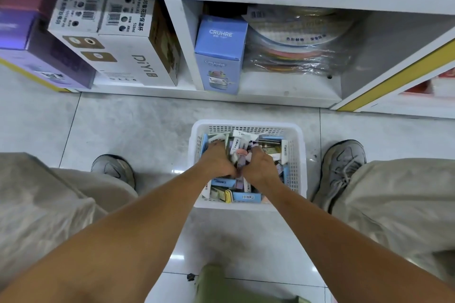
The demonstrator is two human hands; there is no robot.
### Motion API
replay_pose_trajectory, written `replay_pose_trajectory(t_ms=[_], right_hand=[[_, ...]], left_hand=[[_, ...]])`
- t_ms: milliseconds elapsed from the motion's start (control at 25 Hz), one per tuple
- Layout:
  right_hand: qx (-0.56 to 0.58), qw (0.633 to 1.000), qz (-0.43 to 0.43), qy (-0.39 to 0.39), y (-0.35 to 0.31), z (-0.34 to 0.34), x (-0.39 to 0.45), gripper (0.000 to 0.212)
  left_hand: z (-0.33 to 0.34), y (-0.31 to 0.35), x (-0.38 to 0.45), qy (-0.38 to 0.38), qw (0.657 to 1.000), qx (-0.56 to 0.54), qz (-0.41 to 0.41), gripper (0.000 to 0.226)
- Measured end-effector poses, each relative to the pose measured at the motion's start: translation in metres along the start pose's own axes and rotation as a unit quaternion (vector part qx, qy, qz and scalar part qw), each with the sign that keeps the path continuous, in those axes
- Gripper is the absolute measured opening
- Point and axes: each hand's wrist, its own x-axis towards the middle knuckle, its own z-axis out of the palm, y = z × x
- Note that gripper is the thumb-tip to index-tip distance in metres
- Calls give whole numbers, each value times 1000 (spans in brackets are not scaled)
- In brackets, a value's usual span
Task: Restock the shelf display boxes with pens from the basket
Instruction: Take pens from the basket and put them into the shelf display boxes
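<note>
Both hands [240,166] inside basket [299,155], among packets [246,196]

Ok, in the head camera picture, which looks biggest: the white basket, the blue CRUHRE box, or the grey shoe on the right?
1. white basket, the biggest.
2. blue CRUHRE box.
3. grey shoe on the right, close to the box in looks, so that order is unsure; the box also sits farther from the camera.

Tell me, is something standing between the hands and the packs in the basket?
Nothing visible does. The left hand and right hand are already inside the basket, among the packs. Their fingers are buried in the pile.
</note>
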Motion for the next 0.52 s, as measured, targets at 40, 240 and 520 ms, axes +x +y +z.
replay_pose_trajectory(t_ms=[40,240,520], right_hand=[[20,1000,3,1,-1,3,-1,40],[167,983,63,31,4,2,0,41],[282,953,112,14,11,-6,-1,54]], left_hand=[[-1,0,-1,-11,999,-32,2,55],[-10,8,-7,-32,974,-219,-39,17],[3,9,1,-97,990,-106,-6,49]])
